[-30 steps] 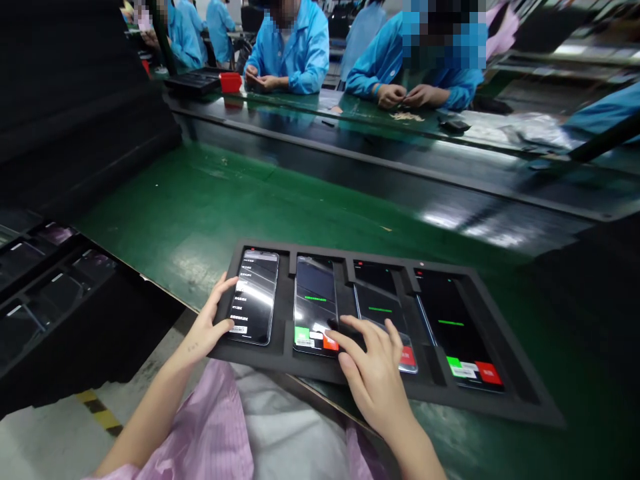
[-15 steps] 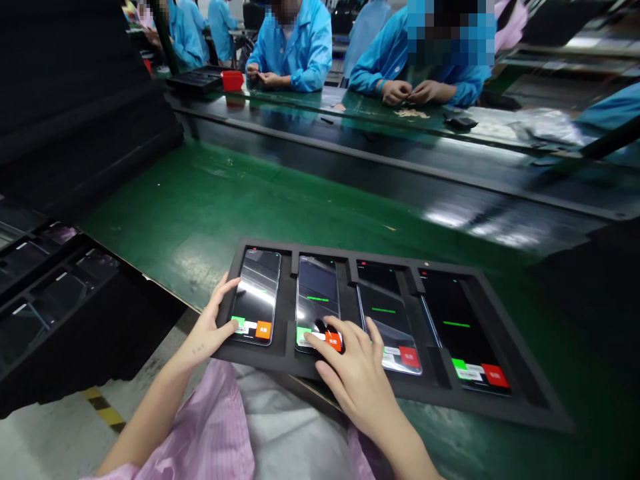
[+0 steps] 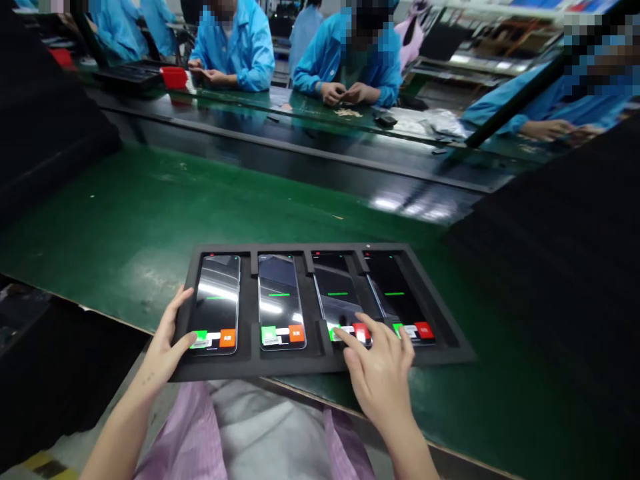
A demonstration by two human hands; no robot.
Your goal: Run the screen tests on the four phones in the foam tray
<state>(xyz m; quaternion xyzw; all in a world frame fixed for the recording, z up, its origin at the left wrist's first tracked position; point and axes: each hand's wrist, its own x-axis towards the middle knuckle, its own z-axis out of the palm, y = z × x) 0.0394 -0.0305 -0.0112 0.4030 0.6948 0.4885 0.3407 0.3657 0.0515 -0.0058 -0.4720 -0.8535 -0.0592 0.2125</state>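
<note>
Left hand (image 3: 167,347): open, gripping the left edge of the foam tray (image 3: 320,363), thumb on the first phone (image 3: 216,303).
First and second phone (image 3: 280,300): left slots, green and orange buttons showing, untapped.
Third phone (image 3: 343,298): fingertip at its lower buttons.
Right hand (image 3: 380,373): open, fingers spread.
Fourth phone (image 3: 400,297): rightmost slot, untouched.

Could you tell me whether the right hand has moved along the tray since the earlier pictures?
Yes. The right hand went rightward, from the second phone to the third phone.
</note>
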